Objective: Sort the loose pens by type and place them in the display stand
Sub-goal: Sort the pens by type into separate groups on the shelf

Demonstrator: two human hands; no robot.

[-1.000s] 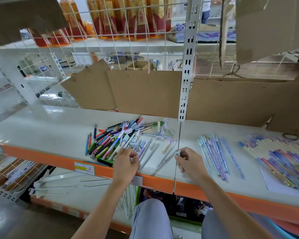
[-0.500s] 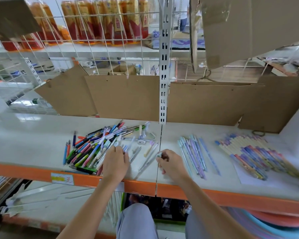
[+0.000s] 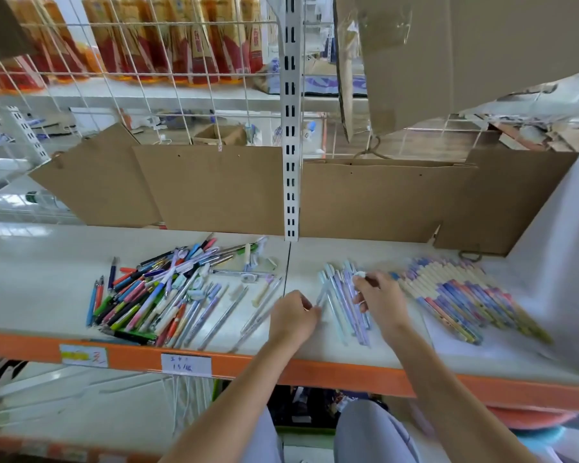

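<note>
- Bare shelf (image 3: 37, 289) surface is left open at the far left, beside the mixed pen pile (image 3: 154, 292).
- The back is closed off by cardboard sheets (image 3: 214, 188) and a white slotted upright (image 3: 291, 135).
- A narrow bare strip is seen between the pastel pen group (image 3: 343, 302) and the patterned pen row (image 3: 462, 295).
- The right end is blocked by a white panel (image 3: 562, 262).

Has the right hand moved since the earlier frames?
Yes. The right hand has moved right, from the shelf seam below the white upright onto the pastel pen group.
</note>
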